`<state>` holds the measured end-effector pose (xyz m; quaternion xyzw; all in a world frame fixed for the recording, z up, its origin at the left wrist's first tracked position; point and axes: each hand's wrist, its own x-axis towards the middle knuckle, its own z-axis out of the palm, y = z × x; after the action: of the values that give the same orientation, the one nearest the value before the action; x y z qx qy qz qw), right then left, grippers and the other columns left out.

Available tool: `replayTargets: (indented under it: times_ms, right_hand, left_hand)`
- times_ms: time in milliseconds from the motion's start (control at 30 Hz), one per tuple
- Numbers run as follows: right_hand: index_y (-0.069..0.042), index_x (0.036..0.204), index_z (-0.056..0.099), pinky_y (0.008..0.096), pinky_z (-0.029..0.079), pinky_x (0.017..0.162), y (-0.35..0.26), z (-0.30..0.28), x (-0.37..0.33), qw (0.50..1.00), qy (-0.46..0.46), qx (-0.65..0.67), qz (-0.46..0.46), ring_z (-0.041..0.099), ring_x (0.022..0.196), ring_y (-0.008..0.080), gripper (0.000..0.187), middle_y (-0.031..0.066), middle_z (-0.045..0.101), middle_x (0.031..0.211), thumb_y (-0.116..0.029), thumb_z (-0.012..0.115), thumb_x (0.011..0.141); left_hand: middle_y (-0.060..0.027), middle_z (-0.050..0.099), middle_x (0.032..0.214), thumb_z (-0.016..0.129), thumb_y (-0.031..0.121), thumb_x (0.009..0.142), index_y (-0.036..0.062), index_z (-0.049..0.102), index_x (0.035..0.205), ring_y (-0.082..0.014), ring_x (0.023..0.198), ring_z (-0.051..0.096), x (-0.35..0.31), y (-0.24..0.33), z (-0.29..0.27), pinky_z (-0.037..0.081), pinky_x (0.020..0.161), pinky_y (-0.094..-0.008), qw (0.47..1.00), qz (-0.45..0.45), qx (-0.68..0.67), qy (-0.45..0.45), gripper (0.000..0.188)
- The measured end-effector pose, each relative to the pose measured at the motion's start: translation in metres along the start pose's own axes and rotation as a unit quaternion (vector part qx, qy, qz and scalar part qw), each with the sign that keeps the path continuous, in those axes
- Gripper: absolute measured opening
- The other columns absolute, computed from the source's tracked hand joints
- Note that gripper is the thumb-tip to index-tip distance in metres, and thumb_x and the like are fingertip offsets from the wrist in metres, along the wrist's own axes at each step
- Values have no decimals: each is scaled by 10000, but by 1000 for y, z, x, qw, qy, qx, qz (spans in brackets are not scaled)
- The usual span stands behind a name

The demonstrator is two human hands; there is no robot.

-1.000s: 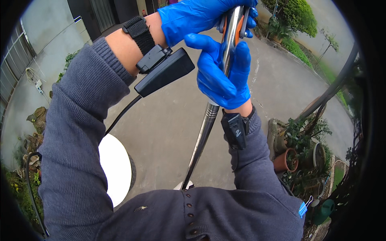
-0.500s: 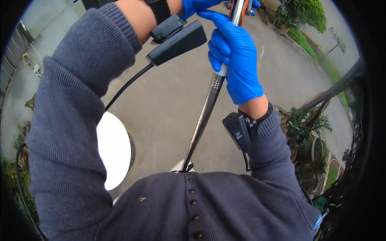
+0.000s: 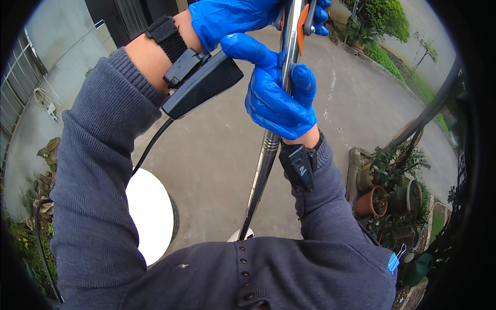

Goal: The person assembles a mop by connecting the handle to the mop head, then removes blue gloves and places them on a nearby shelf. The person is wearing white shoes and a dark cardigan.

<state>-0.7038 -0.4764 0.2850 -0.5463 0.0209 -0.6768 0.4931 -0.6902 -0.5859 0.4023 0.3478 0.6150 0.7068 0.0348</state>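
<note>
Right hand [image 3: 279,106] newly upturned; pole [image 3: 262,170] within

Paving [image 3: 206,181], potted plants [image 3: 368,203] and a shrub [image 3: 385,21] show an outdoor yard [image 3: 372,98].

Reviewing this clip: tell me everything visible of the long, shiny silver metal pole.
The long, shiny silver metal pole is slim and straight-looking, with a grooved, ringed band midway. Beside its upper stretch sit orange and grey parts. It slants from the top edge, which crops it, down leftward toward the sweater front; its lower end is hidden. The right blue-gloved hand wraps it; the left blue-gloved hand reaches behind it higher up, exact contact unclear.
</note>
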Motion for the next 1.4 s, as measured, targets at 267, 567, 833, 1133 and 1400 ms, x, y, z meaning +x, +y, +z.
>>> replayTargets:
  times_ms: [267,567,833,1133,1400]
  right_hand:
    - [31,1265,524,201,330,318,7,12,-15,922,305,-237,21,331,341,49,395,-65,355,457,-255,485,995]
    - [-17,1040,635,256,491,433,11,13,-21,753,506,-418,-45,508,508,79,258,0,492,606,-231,631,898]
    - [34,1454,265,229,424,328,-17,-10,-28,998,43,-47,-25,433,357,77,609,-14,485,511,-304,468,990]
    - [8,1284,534,202,341,323,-9,9,-40,918,315,-239,-11,340,358,41,373,-74,357,471,-230,488,1000]
    - [-48,944,599,224,474,413,4,20,-39,756,490,-424,-92,493,479,69,223,0,494,601,-256,661,892]
  left_hand:
    - [-63,652,794,557,294,966,70,582,949,-177,697,664,-7,-16,-10,584,642,-318,994,-10,68,90,225]
    - [-57,645,760,582,270,950,72,580,952,-178,663,657,12,-45,-17,563,584,-304,981,-30,103,160,198]
    - [-35,642,873,565,267,963,81,589,995,-165,778,647,23,-21,10,567,798,-352,997,-44,16,62,190]
    - [-55,647,863,592,291,949,75,592,978,-171,770,657,17,-30,4,578,742,-341,995,-24,71,70,218]
    - [-71,667,844,596,288,947,78,595,972,-187,735,675,29,-50,-7,593,686,-347,993,1,101,58,211]
